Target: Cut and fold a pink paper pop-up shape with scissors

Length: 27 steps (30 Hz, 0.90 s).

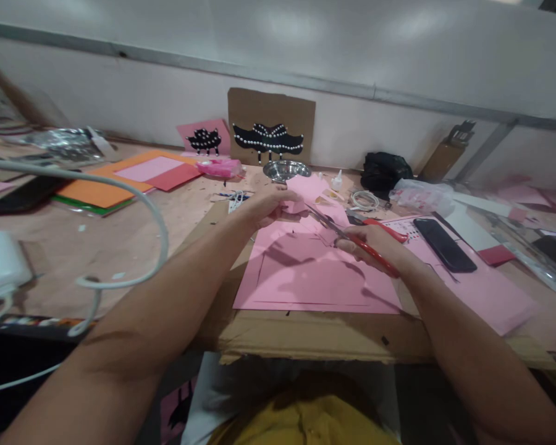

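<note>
My left hand [274,205] is closed on a piece of pink paper [307,186], held up above the work surface. In my right hand [368,242] is a pair of scissors [328,224] with red handles, my fingers wrapped round them. The blades point up and left, at the edge of the held paper; whether they touch it I cannot tell. Below both hands lie larger pink sheets [315,281], with smaller pink pieces on top, on a flattened piece of brown cardboard [301,334].
Black cut-outs with white beads [269,141] lean on cardboard at the back. A metal bowl [287,170] and a small white glue bottle [337,180] stand before them. A phone [445,245] lies right, coloured sheets [106,185] left. A white cable [160,228] loops near my left arm.
</note>
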Tool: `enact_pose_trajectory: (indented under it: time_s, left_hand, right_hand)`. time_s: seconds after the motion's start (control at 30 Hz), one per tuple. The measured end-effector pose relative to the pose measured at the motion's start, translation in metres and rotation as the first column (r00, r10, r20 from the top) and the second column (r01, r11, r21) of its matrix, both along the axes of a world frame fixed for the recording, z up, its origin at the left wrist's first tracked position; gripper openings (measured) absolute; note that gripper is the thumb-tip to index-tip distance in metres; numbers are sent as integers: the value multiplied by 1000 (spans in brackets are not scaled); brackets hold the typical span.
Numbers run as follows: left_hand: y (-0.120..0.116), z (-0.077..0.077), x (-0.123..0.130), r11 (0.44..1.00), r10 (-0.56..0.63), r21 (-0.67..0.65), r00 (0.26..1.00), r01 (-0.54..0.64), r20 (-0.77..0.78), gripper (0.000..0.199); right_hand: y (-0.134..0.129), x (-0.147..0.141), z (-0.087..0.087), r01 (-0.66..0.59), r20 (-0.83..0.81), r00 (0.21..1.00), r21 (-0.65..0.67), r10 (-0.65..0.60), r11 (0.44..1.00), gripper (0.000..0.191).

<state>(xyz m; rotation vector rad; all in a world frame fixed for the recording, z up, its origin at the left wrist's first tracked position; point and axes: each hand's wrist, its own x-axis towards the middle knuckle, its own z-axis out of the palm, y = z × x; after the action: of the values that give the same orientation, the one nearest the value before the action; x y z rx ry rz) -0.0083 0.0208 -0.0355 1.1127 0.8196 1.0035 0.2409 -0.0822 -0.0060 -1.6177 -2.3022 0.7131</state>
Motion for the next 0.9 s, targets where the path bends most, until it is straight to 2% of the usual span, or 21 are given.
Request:
enact_pose_trajectory:
  time_s: [0.23,0.43,0.77,0.9]
  left_hand:
    - [2,-3,0,1000,6,0,1000,-6,6,24]
    - [5,-6,-2,998,-64,16,996,65,-66,16]
    - [5,-4,-1,996,-90,2,991,91,-94,18]
    - [5,-4,-2,997,-82,-2,993,82,-84,17]
  right_hand:
    - [3,2,-7,-19,-26,999,4,20,1000,46]
    - [5,3,-9,-32,-26,999,-8,32,999,46]
    - [4,4,-15,-6,-118,993,-32,2,999,45]
    - [4,5,-15,-21,-87,996,-19,19,1000,47]
